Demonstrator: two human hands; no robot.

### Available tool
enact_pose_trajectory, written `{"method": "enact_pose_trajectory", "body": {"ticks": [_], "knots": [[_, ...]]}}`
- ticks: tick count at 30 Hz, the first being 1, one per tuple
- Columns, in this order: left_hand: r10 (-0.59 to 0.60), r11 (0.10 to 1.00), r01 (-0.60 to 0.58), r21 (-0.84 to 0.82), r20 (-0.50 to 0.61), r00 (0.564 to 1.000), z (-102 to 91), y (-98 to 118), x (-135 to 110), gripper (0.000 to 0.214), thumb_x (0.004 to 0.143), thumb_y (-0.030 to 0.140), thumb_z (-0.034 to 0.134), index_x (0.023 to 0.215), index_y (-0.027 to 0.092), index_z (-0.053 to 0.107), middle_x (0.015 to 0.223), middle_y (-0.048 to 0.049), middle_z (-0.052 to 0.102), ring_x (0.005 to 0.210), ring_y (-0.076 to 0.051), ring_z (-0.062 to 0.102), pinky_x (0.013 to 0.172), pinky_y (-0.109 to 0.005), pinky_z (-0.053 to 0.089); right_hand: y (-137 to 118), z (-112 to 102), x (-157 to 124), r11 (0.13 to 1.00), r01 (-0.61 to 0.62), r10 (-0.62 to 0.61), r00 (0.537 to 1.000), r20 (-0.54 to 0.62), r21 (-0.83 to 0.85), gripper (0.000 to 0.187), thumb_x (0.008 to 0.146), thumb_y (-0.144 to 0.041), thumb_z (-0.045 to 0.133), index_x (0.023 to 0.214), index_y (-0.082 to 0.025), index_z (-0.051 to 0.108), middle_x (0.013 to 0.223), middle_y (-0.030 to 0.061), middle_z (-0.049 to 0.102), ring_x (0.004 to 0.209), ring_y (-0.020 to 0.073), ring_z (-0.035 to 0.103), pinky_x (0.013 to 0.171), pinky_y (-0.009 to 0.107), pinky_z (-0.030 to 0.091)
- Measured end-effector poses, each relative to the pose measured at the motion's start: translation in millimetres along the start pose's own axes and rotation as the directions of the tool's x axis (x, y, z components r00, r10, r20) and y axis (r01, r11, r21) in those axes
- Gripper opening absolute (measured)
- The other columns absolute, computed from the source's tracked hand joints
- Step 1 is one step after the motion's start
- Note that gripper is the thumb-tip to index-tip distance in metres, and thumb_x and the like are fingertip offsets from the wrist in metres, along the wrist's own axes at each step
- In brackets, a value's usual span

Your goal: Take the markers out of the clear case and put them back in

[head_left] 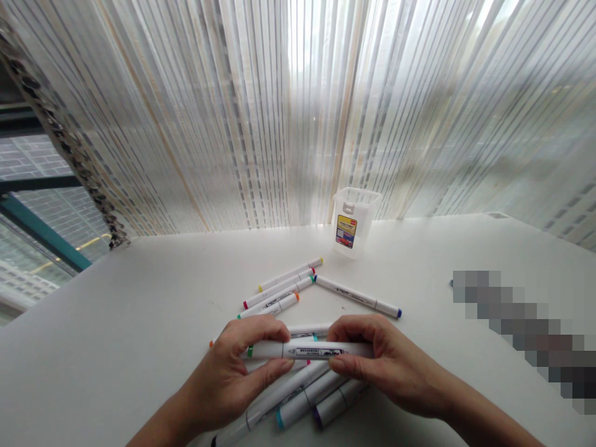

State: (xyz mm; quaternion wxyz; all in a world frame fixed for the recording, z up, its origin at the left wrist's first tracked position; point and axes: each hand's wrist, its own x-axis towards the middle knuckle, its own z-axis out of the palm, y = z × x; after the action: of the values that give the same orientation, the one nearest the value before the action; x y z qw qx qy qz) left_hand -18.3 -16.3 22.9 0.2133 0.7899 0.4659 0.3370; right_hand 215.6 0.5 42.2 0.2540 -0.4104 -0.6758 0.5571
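Observation:
A white marker [311, 351] with a green end lies level between my two hands, held above the table. My left hand [249, 360] pinches it near the green end, thumb below and fingers above. Around the other end, my right hand [372, 354] grips it the same way, hiding that tip. Under and behind my hands lie several more white markers, among them a light-blue-tipped marker [307, 398] and a purple-tipped marker [339, 400]. Farther off, a blue-tipped marker [357, 297] lies slanted, beside a yellow-tipped marker [291, 275] and others.
A clear plastic container [365, 226] with a yellow label stands at the back of the white table [139, 298]. Behind it hangs a striped sheer curtain [279, 124]. A pixelated patch [526, 335] covers something on the right. A window [41, 186] shows at the left.

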Motion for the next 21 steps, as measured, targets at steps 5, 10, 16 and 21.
{"method": "enact_pose_trajectory", "body": {"ticks": [5,10,16,21], "knots": [[0.004,1.0,-0.004,-0.007,-0.018,1.0,0.9,-0.3,-0.3,0.013,0.076,0.027,0.064,0.088,0.022,0.065,0.086,-0.003,0.068,0.085,-0.019,0.061,0.08,-0.026,0.046,0.1,-0.2,0.1,1.0,-0.002,0.002,1.0,-0.001,0.006,0.024,0.069,-0.037,0.063,0.072,-0.013,0.058,0.061,-0.0033,0.043,0.056,0.0085,0.036,0.049,0.02,0.027],[0.003,1.0,-0.003,-0.022,-0.013,1.0,1.0,1.0,-0.4,0.013,0.076,0.026,0.065,0.088,0.023,0.065,0.087,-0.0017,0.067,0.087,-0.018,0.06,0.081,-0.025,0.045,1.0,-0.4,0.2,1.0,0.006,-0.006,1.0,0.001,-0.012,0.023,0.07,-0.035,0.062,0.073,-0.013,0.058,0.062,-0.0031,0.043,0.057,0.009,0.037,0.051,0.02,0.027],[-0.009,1.0,0.009,-0.021,-0.006,1.0,1.0,1.7,-0.3,0.014,0.076,0.028,0.063,0.088,0.021,0.066,0.087,-0.0042,0.068,0.086,-0.02,0.061,0.082,-0.028,0.047,1.6,-0.5,0.8,1.0,0.012,-0.012,1.0,-0.013,-0.015,0.022,0.069,-0.035,0.062,0.072,-0.014,0.058,0.061,-0.0032,0.043,0.057,0.0095,0.037,0.051,0.021,0.028],[-0.006,0.999,0.005,-0.045,-0.034,0.999,1.2,2.0,-1.0,0.014,0.076,0.027,0.063,0.089,0.022,0.066,0.088,-0.0033,0.068,0.088,-0.02,0.061,0.084,-0.027,0.046,1.8,-1.2,1.0,1.0,0.009,-0.009,1.0,-0.009,-0.019,0.022,0.069,-0.035,0.062,0.073,-0.014,0.059,0.061,-0.0032,0.043,0.057,0.0093,0.037,0.05,0.02,0.028]]}}
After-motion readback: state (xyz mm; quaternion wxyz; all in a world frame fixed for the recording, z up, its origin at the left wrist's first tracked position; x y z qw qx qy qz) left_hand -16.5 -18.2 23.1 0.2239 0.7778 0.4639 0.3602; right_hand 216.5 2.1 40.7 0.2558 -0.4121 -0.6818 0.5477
